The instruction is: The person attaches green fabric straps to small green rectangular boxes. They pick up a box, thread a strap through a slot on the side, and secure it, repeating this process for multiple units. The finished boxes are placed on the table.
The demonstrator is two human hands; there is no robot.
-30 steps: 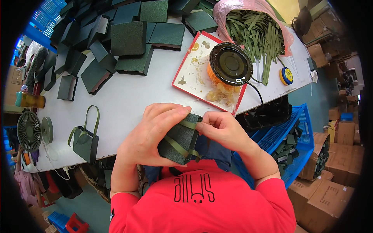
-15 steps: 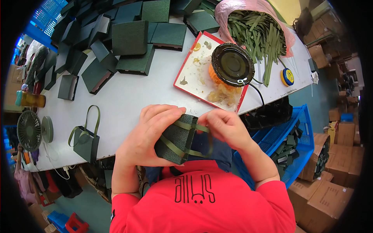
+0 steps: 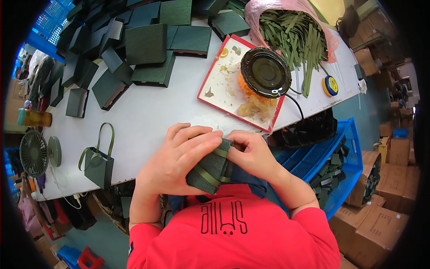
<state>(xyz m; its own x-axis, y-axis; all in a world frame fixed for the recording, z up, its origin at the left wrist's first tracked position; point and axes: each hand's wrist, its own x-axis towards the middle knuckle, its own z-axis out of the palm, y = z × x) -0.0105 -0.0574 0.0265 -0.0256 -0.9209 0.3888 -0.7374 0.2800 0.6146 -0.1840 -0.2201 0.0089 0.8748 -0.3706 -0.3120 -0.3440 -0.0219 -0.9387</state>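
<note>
Held in front of my chest is a small dark green textured box (image 3: pixel 207 167), with two olive green ribbon (image 3: pixel 207 174) bands across it. My left hand (image 3: pixel 172 154) wraps around the box from the left, its fingers over the top and its thumb below. At the box's right edge, my right hand (image 3: pixel 251 150) is closed, fingers curled where the upper ribbon band meets that edge. Its fingertips are partly hidden. On the table to the left stands a small green bag-shaped box (image 3: pixel 101 168) with a looped ribbon handle.
Dark green boxes (image 3: pixel 145 45) crowd the table's far left. A round black pot (image 3: pixel 265 72) of dark liquid stands on a red-edged tray (image 3: pixel 219 101). Behind it lies a pink bag (image 3: pixel 254 24) of cut ribbons. A blue crate (image 3: pixel 356 163) sits right; a fan (image 3: pixel 33 152) stands left.
My right hand has moved in against the box's right edge, and the ribbon loop that stood out there no longer shows. The box has shifted slightly right and down with my left hand.
</note>
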